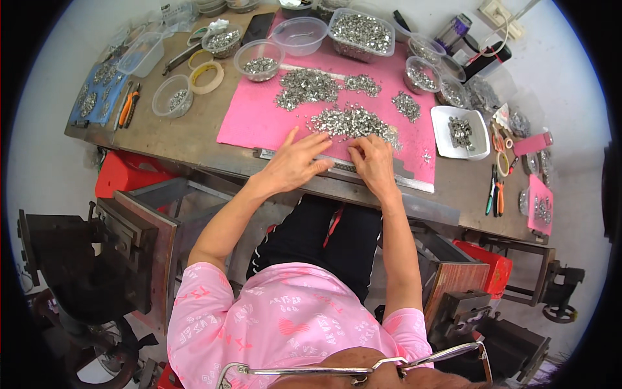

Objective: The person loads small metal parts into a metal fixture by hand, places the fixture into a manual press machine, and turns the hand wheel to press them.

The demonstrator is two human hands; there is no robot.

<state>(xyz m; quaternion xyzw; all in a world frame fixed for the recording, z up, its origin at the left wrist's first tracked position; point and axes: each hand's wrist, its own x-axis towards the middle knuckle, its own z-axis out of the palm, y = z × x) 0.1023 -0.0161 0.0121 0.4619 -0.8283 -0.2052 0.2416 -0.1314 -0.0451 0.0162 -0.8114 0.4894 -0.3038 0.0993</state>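
Note:
Over the near edge of a pink mat (249, 123), both of my hands work beside a heap of small shiny silver metal pieces (353, 121). My left hand (297, 162) has its fingers stretched out, their tips at the heap's near left side. The fingers of my right hand (374, 162) are curled and pinched together just below the heap; what they hold, if anything, is too small to make out. Between the hands, a narrow metal strip with a dark patterned surface (343, 166) lies along the table's front edge, partly covered by both hands.
More metal pieces lie in piles (306, 87) farther back. Clear plastic tubs (299, 35) line the far side, and a white dish (460, 133) stands right of the mat. Orange-handled pliers (129, 107) and tape rolls (207, 78) lie left; other pliers (499, 198) lie right.

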